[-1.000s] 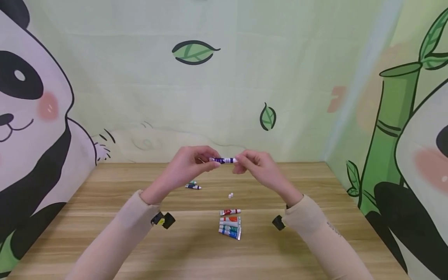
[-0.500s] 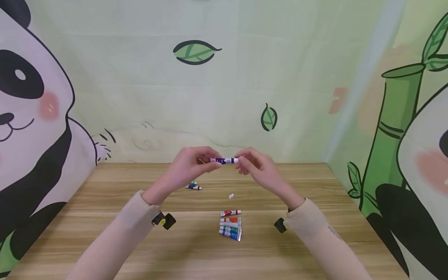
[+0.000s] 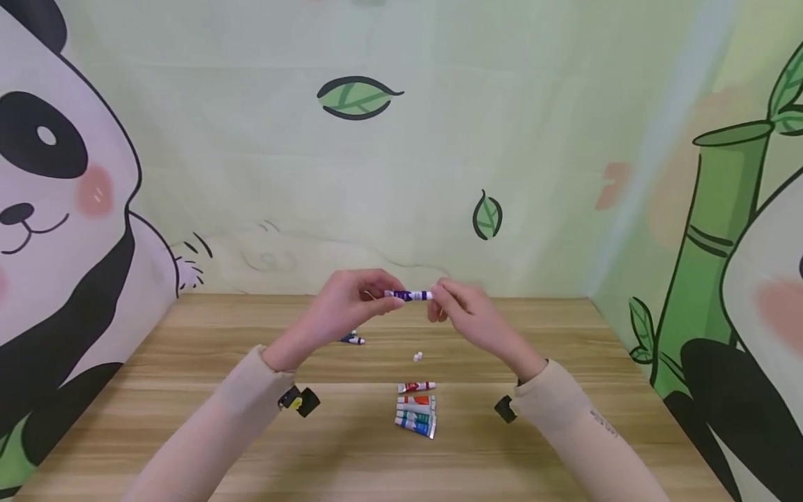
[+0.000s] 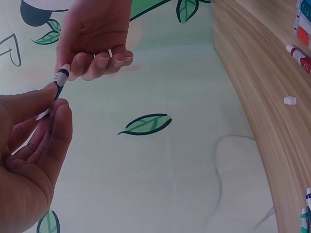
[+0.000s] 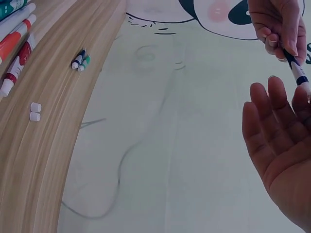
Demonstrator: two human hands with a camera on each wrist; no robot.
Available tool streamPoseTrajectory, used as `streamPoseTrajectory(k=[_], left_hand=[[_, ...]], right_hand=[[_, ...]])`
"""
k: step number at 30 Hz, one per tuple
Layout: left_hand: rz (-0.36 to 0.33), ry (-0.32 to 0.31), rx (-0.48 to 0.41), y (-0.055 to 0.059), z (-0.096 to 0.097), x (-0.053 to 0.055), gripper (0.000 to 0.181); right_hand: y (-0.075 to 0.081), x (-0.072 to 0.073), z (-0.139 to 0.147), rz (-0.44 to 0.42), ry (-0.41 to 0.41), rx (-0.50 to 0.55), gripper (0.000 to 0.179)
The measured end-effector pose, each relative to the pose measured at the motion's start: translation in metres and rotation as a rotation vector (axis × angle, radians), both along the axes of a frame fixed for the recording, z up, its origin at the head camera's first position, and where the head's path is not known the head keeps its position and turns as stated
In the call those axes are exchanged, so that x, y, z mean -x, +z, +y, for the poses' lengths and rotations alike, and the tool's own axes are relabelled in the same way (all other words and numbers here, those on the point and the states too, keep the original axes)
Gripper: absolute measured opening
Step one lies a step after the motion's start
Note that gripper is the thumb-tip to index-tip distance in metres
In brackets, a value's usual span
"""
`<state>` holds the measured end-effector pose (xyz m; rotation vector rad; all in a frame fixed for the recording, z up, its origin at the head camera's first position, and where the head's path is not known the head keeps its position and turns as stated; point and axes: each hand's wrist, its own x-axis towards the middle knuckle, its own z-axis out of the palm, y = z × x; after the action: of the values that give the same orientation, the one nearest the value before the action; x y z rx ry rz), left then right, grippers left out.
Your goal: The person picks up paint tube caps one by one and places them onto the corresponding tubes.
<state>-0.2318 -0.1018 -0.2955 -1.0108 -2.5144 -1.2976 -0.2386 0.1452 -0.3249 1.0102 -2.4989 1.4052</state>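
Note:
My left hand (image 3: 351,300) pinches the crimped end of a small purple-and-white paint tube (image 3: 410,295) between thumb and fingers. The tube lies level above the table, its white cap end pointing right. At that end my right hand (image 3: 470,310) pinches the cap with thumb and index finger, mostly covering it. In the right wrist view the other fingers of the right hand (image 5: 277,141) extend away from the tube (image 5: 297,73). Two small white caps (image 3: 417,356) lie on the table below the hands.
A red paint tube (image 3: 417,387) lies above a stack of orange, white, green and blue tubes (image 3: 415,425) near the middle of the wooden table (image 3: 251,446). Behind the left wrist sit a dark blue tube (image 3: 353,340) and a green one (image 5: 84,63). A panda-printed backdrop (image 3: 414,160) stands behind.
My right fingers were spread wider at the cap half a second ago and have drawn together on it. The left hand keeps its grip. The whole view has shifted slightly.

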Motion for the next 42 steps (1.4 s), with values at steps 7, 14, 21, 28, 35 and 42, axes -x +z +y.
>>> streamPoseTrajectory(k=[7, 14, 21, 28, 35, 42], left_hand=[[-0.017, 0.013, -0.01, -0.005, -0.001, 0.001, 0.014], [-0.016, 0.012, -0.025, -0.01, 0.001, -0.001, 0.014], [0.03, 0.018, -0.047, -0.018, 0.005, 0.0, 0.013], [0.043, 0.022, -0.057, -0.021, 0.006, 0.0, 0.012], [0.08, 0.004, -0.059, -0.025, 0.008, 0.003, 0.011], [0.037, -0.003, -0.031, -0.025, 0.009, 0.017, 0.019]], right_hand=[[-0.004, 0.001, 0.003, 0.006, -0.012, 0.026, 0.024], [-0.006, 0.001, 0.007, 0.071, 0.01, -0.004, 0.012], [-0.01, 0.0, 0.002, 0.065, -0.003, -0.028, 0.021], [-0.013, 0.0, -0.002, 0.059, -0.037, -0.035, 0.029], [-0.016, -0.002, -0.003, -0.025, -0.072, -0.023, 0.032], [-0.018, 0.002, -0.004, -0.06, -0.13, 0.03, 0.035]])
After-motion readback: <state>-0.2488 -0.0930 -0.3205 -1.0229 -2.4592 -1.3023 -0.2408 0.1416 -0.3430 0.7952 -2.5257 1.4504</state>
